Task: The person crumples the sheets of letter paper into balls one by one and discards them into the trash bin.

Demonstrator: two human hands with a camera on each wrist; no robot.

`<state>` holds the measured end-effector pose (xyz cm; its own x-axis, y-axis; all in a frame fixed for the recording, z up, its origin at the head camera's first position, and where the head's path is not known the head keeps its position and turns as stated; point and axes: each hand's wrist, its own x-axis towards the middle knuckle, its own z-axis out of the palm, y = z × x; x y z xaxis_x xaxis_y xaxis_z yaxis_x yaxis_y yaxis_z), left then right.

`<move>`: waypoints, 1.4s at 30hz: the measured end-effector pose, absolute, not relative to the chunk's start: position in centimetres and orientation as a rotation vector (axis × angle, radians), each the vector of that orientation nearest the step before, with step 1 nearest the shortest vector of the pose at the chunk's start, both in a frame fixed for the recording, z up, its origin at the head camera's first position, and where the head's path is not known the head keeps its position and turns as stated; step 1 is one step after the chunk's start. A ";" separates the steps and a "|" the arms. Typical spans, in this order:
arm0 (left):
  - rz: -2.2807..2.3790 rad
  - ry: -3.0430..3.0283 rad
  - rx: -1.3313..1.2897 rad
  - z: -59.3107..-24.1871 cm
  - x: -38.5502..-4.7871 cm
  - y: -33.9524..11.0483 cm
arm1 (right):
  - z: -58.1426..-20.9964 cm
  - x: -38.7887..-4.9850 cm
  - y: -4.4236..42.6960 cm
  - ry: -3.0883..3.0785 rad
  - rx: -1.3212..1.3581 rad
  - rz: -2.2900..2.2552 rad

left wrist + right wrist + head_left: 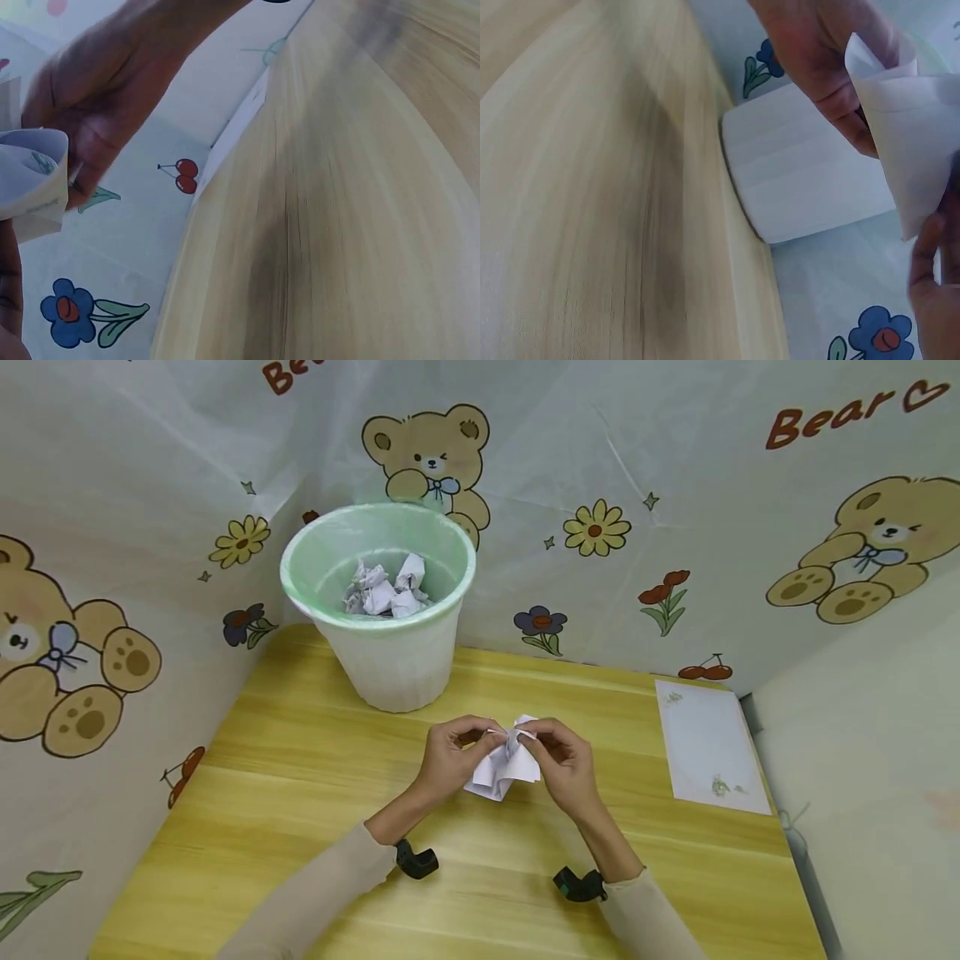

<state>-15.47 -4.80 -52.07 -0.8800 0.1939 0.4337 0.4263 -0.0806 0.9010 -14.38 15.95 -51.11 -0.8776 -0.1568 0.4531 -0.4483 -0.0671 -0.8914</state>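
Note:
A folded, partly crumpled sheet of white paper [501,774] is held just above the table between both hands. My left hand [457,758] pinches its left upper edge between thumb and fingers. On the other side my right hand [564,764] pinches the upper right part the same way. In the left wrist view the paper [34,176] curls into a loose roll with a small green print on it. The right wrist view shows the paper [907,127] folded over, with a hand at either end.
Behind the hands, to the left, stands a white-green bin [397,668] with several crumpled paper balls [378,593] inside. A flat printed sheet [708,747] lies at the right edge of the wooden table [315,760]. Bear-patterned cloth [525,460] hangs around the table.

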 end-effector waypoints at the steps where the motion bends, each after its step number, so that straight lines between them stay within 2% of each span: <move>1: -2.073 -2.017 -0.692 -51.9 -15.4 -4.8 | -51.0 -14.4 16.1 -2.013 0.630 2.068; 6: -1.988 -2.036 -0.752 -51.3 -15.2 -5.0 | -50.8 -14.3 17.1 -2.210 0.398 2.321; 11: -1.951 -2.026 -0.841 -51.1 -15.2 -5.0 | -51.1 -13.9 17.7 -2.245 0.326 2.637; 16: -1.925 -2.029 -0.893 -50.9 -15.2 -5.0 | -51.2 -13.9 17.7 -2.102 0.270 2.752; 33: -2.228 -2.242 -0.807 -50.2 -15.9 -5.6 | -48.8 -14.0 18.3 -2.226 0.346 2.203; 42: -2.265 -2.224 -0.859 -50.0 -16.1 -4.9 | -48.7 -13.9 18.3 -2.282 0.517 1.986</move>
